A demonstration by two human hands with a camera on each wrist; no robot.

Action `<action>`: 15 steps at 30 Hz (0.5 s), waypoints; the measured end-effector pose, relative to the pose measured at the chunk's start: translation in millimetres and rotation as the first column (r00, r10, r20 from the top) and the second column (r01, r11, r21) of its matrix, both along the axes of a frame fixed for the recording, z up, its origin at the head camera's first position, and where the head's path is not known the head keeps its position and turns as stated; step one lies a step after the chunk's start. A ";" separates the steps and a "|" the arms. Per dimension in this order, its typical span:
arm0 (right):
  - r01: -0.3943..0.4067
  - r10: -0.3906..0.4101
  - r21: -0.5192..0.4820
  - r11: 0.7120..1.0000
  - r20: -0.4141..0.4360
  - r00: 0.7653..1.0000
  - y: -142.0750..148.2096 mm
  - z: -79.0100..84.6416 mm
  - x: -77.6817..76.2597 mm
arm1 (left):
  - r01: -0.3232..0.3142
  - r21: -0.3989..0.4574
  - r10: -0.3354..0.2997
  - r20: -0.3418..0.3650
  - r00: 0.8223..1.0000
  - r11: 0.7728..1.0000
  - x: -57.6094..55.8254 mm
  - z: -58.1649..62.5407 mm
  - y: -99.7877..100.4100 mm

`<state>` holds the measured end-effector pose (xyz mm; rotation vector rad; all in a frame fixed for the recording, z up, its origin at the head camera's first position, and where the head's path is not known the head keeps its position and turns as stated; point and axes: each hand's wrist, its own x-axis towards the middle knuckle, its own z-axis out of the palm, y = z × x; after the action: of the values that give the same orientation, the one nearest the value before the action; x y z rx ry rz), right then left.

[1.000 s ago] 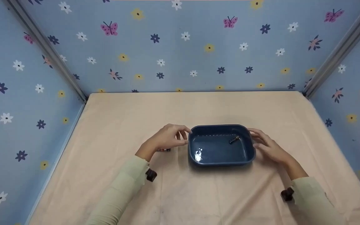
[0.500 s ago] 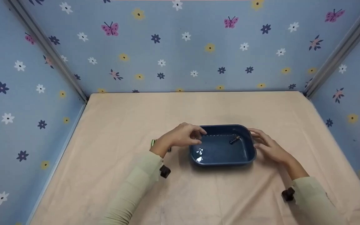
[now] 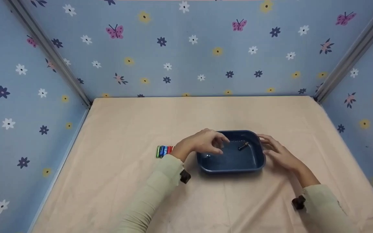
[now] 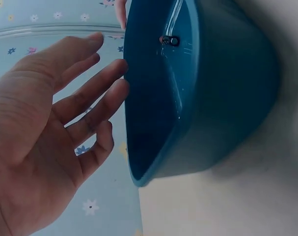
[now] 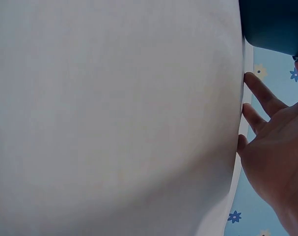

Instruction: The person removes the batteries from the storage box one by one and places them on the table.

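Note:
A blue rectangular basin [image 3: 231,166] stands on the cloth, and one dark battery with a copper-coloured end [image 3: 243,146] lies inside it towards the right. My left hand [image 3: 206,141] hovers over the basin's left part, its fingers loosely bent. Nothing shows between those fingers in the left wrist view, where the hand [image 4: 45,132] is apart from the battery. At the right end, my right hand [image 3: 280,155] rests its fingers beside the basin's outer wall, with the thumb near the rim. A row of several coloured batteries [image 3: 164,151] lies left of the basin, partly hidden by my left wrist.
A beige cloth [image 3: 125,123] with some creases covers the table. Blue flowered panels [image 3: 186,58] rise at the back and both sides, with grey metal posts [image 3: 53,55] at the corners. Dark wrist cameras [image 3: 185,177] sit on both sleeves.
My left hand has moved right, from beside the basin's left rim to over its inside. The coloured batteries have come into view behind it. My right hand and the basin have stayed put.

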<state>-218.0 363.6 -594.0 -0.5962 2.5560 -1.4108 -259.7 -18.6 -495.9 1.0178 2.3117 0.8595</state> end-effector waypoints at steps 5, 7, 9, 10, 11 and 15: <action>0.002 -0.002 -0.007 1.000 0.000 1.000 0.4 0.4 -0.8 | 0.039 -0.016 -0.038 0.054 0.998 0.999 -7.0 -2.5 8.9; 0.002 -0.002 -0.004 1.000 0.001 1.000 0.4 0.2 -0.7 | 0.030 -0.024 -0.028 0.074 0.997 0.999 -9.6 -4.7 12.1; 0.004 -0.004 0.002 1.000 0.001 1.000 0.6 -0.3 -0.3 | 0.017 -0.032 -0.014 0.092 0.996 0.999 -12.0 -7.3 15.4; 0.002 -0.002 0.001 1.000 -0.002 1.000 0.6 -0.4 -0.5 | 0.011 -0.034 -0.007 0.100 0.995 0.999 -13.2 -8.9 17.1; 0.000 0.000 0.001 1.000 -0.005 1.000 0.7 -0.6 -0.6 | 0.007 -0.036 -0.003 0.106 0.994 0.999 -14.2 -10.4 18.9; 0.000 0.000 0.009 1.000 -0.017 1.000 1.0 -1.4 -0.6 | 0.008 -0.039 -0.004 0.110 0.994 0.999 -18.3 -17.1 27.1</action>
<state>-218.6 364.6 -595.4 -0.6095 2.5746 -1.3993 -278.0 8.4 -513.0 0.9363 2.2236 0.8426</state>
